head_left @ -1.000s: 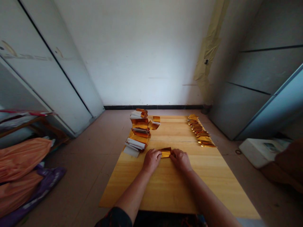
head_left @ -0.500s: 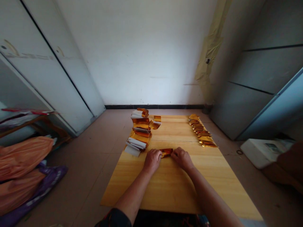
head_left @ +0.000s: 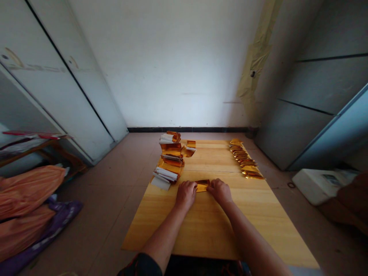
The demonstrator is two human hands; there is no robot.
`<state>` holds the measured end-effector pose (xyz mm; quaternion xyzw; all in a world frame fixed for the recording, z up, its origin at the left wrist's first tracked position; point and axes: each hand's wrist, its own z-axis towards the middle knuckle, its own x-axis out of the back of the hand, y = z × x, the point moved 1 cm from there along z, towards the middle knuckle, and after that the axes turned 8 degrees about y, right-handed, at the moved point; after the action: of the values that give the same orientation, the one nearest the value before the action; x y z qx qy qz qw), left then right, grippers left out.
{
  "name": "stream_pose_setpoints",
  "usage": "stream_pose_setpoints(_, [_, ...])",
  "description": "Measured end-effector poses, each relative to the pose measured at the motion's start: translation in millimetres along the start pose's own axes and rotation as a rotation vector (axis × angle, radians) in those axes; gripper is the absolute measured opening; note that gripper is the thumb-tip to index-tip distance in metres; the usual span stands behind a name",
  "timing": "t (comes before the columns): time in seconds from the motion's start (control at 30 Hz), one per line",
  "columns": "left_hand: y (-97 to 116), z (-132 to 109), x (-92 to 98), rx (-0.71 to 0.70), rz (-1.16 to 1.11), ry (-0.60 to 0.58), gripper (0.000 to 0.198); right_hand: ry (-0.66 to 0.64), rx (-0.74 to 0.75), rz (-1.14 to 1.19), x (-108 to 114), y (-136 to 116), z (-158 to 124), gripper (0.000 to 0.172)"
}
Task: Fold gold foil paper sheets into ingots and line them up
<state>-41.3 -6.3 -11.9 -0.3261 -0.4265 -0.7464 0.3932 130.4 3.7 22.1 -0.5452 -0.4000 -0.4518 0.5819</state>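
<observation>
gold foil piece [head_left: 202, 186]: flatter, more gold face showing | left hand [head_left: 186, 195]: slightly nearer right hand [head_left: 219, 191]

1. We could read no text, brand or number anywhere in view.
2. We saw a printed label [head_left: 332, 179] on the white box [head_left: 310, 188] at right, but it was too small to read.

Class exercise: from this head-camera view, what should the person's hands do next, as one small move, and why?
Probably press the gold foil piece flat against the wooden board. The left hand and right hand pin it from either side, and the folded gold pieces lined up along the board's right side look tightly creased.
</observation>
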Motion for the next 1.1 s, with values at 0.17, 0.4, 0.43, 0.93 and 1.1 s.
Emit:
stream_pose_setpoints(0.17, [3,0,1.2,0.006,0.052,-0.011,0.012,-0.019,-0.017,-0.002,2,-2,0,0.018])
stream_pose_setpoints(0.4, [6,-1,2.5,0.002,0.122,-0.011,0.012,-0.064,-0.041,0.004,8,-5,2,0.017])
stream_pose_setpoints(0.43, [6,-1,2.2,0.002,0.133,-0.014,0.013,-0.071,-0.045,0.005,9,-6,3,0.018])
stream_pose_setpoints(0.93, [22,-2,12.3,-0.224,0.273,0.001,0.016,0.023,0.177,-0.046,1,-19,-6,0.016])
stream_pose_setpoints(1.1, [19,-8,16.2,-0.243,0.238,-0.039,0.02,-0.01,0.118,-0.041,-2,-23,-8,0.021])
